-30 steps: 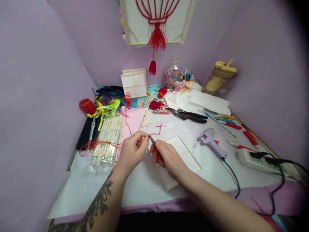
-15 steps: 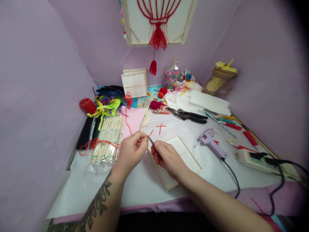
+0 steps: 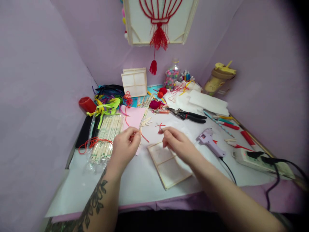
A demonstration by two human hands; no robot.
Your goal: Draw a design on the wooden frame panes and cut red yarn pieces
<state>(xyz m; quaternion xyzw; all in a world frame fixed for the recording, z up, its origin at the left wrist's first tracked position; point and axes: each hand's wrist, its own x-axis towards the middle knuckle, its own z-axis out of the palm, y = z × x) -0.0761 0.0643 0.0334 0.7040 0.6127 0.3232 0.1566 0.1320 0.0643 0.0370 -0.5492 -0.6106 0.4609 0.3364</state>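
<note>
My left hand is closed in a pinch on a red yarn, whose loose end sticks out to the right of the fingertips. My right hand hovers above the upper right of a small white panel framed with thin sticks. Its fingers are closed around something small and blurred, too unclear to name. Short crossed red pieces lie on the white table covering just beyond that hand.
Sticks in a plastic bag lie left, with red yarn across them. Black-handled pliers are behind. At right are a lilac glue gun, a power strip and red markers. A bottle of pompoms stands at the back.
My hands have moved apart, the left one slightly left and the right one up and to the right. The yarn end now hangs free between them, and more of the framed panel shows.
</note>
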